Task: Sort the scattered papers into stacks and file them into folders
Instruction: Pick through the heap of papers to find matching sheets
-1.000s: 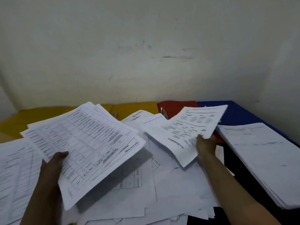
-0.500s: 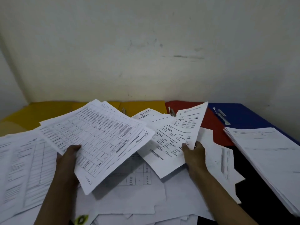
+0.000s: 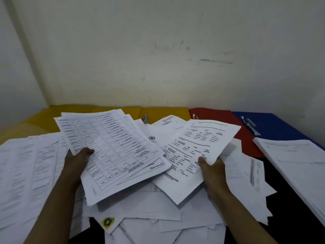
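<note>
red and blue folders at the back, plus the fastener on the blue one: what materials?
Red folder: looks like matte card, flat colour, no glare. Blue folder: same look, possibly thin plastic. Fastener strip: pale and shiny, likely metal, though light plastic can't be excluded.

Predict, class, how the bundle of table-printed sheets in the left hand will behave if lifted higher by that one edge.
The bundle of sheets would probably sag, since the left hand grips only one edge. Its fanned edges suggest loose pages, likely to slide apart. It looks light.
</note>
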